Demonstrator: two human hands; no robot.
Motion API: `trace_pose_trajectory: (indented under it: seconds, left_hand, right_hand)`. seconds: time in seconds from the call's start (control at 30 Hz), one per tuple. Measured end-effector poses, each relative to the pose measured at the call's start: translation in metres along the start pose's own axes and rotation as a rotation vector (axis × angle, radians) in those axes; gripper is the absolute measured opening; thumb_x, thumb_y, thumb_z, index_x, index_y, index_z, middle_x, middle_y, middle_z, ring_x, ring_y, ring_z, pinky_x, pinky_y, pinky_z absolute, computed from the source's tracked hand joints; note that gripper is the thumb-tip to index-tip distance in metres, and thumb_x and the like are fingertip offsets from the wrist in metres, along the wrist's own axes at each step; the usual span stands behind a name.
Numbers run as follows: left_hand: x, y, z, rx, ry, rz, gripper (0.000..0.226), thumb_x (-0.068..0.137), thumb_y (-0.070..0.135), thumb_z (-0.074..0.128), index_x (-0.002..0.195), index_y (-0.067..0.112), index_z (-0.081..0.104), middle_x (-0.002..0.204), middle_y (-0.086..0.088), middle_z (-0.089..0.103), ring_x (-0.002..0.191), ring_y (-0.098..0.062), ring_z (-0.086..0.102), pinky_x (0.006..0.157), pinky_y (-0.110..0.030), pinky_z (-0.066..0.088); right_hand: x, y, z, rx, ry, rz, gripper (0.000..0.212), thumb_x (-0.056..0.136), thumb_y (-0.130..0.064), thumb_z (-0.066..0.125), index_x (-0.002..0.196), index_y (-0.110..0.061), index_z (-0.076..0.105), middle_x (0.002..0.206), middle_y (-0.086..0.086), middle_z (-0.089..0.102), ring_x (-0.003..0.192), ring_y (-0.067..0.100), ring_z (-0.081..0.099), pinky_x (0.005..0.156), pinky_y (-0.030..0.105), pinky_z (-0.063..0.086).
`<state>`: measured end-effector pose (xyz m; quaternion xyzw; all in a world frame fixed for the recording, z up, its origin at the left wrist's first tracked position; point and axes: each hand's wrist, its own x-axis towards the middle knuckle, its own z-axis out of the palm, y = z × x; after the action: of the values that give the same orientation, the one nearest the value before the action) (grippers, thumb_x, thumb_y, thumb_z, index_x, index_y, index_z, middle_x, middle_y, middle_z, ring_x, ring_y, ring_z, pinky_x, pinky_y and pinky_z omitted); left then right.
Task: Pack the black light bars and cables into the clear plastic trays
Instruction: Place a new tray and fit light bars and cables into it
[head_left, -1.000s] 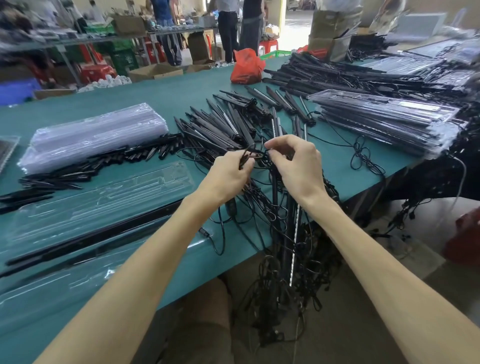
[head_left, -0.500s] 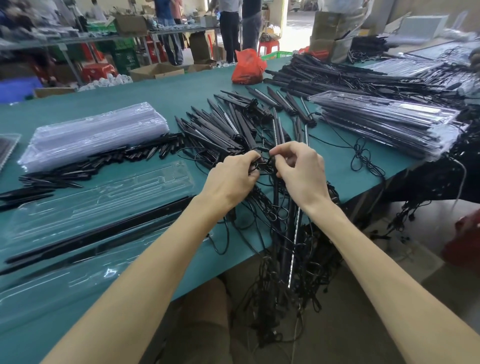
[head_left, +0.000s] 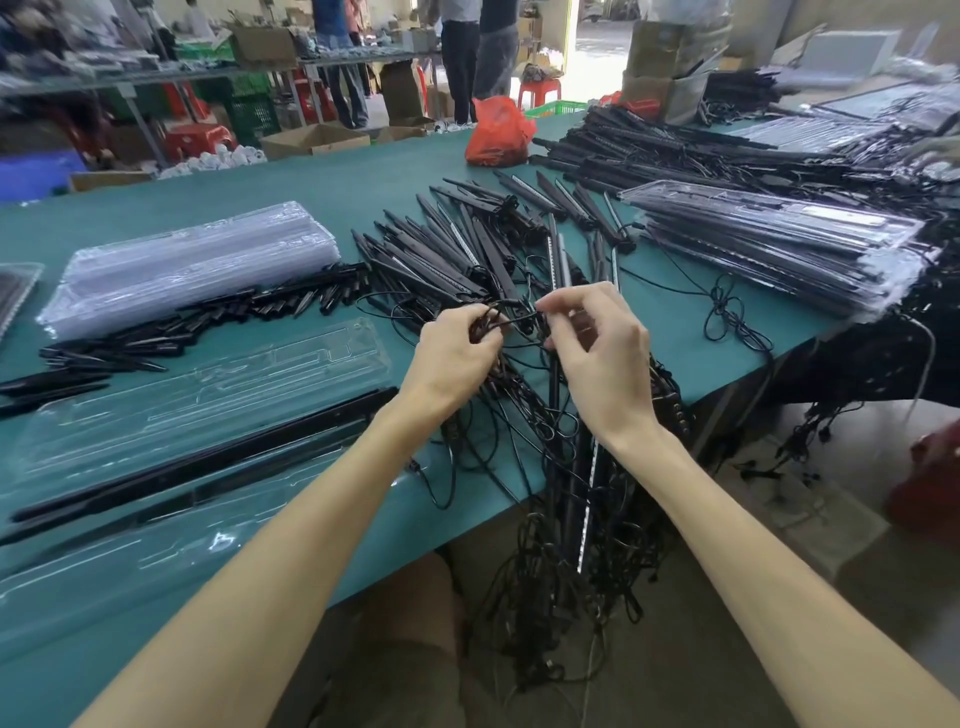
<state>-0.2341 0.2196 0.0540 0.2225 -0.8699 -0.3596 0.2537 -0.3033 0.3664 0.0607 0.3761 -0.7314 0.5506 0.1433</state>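
Note:
Over a heap of black light bars (head_left: 467, 249) in the middle of the green table, my left hand (head_left: 457, 358) grips a coiled bundle of thin black cable (head_left: 501, 317). My right hand (head_left: 597, 353) pinches the same cable just to the right of it. More bars and tangled cables (head_left: 582, 519) hang over the table's front edge below my hands. An open clear plastic tray (head_left: 208, 384) lies at the left, with a long black bar (head_left: 208, 462) lying along its near side.
A stack of empty clear trays (head_left: 192, 265) sits at the back left, with small black end pieces (head_left: 218, 322) strewn before it. Packed trays (head_left: 779, 244) are stacked at the right, more bars behind. A red bag (head_left: 496, 132) stands at the far edge. People stand beyond.
My hands have stayed together over the heap while working the cable. The right hand's fingers now spread more, pinching the cable with thumb and forefinger.

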Motion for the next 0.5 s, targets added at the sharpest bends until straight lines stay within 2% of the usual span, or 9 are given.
trace_pose_trajectory:
  seconds: [0.07,0.13,0.2,0.33,0.43,0.5]
  left_hand:
    - [0.002,0.006,-0.003,-0.193,0.01,-0.065,0.016,0.099,0.022,0.058,0.094,0.016,0.072,0.067,0.001,0.06,0.053,-0.012,0.05,0.049,-0.03,0.048]
    - [0.005,0.012,-0.006,-0.384,-0.053,-0.182,0.022,0.102,0.025,0.056,0.088,0.016,0.071,0.062,0.001,0.051,0.045,-0.011,0.041,0.039,-0.02,0.035]
    - [0.006,0.016,-0.012,-0.43,-0.175,-0.267,0.026,0.104,0.028,0.053,0.083,0.016,0.063,0.06,0.001,0.042,0.041,-0.01,0.033,0.037,-0.017,0.027]
    - [0.003,0.015,-0.021,-0.54,-0.512,-0.304,0.025,0.104,0.029,0.055,0.08,0.022,0.05,0.058,0.006,0.032,0.043,-0.008,0.024,0.037,-0.016,0.021]
    - [0.002,0.014,-0.016,-0.715,-0.541,-0.384,0.017,0.103,0.026,0.057,0.086,0.023,0.06,0.064,0.003,0.025,0.042,-0.006,0.021,0.036,-0.016,0.018]
    - [0.003,0.016,-0.012,-0.82,-0.515,-0.46,0.008,0.101,0.026,0.058,0.1,0.024,0.066,0.062,0.005,0.024,0.041,-0.005,0.02,0.035,-0.016,0.015]
  right_hand:
    - [0.0,-0.004,0.003,0.004,0.002,-0.048,0.016,0.096,0.0,0.06,0.101,-0.011,0.071,0.103,-0.002,0.063,0.085,0.008,0.064,0.08,0.025,0.055]
    - [0.001,-0.006,0.007,0.003,-0.021,-0.085,0.018,0.095,0.003,0.06,0.101,-0.009,0.071,0.103,-0.002,0.063,0.088,0.004,0.062,0.08,0.018,0.051]
    - [0.001,-0.006,0.008,0.033,-0.041,-0.058,0.018,0.095,0.002,0.06,0.103,-0.009,0.071,0.104,-0.002,0.064,0.089,0.005,0.063,0.08,0.017,0.051]
    - [0.001,-0.001,0.003,0.138,-0.045,0.074,0.019,0.098,-0.002,0.055,0.107,-0.011,0.069,0.103,-0.001,0.068,0.083,0.01,0.068,0.076,0.021,0.053]
    - [-0.002,0.002,-0.001,0.187,-0.047,0.151,0.023,0.1,-0.002,0.049,0.111,-0.01,0.068,0.101,-0.001,0.07,0.078,0.01,0.07,0.076,0.021,0.054]
    - [-0.004,0.004,-0.003,0.175,-0.043,0.176,0.021,0.1,-0.003,0.052,0.114,-0.012,0.064,0.106,0.0,0.066,0.083,0.008,0.068,0.079,0.019,0.053]
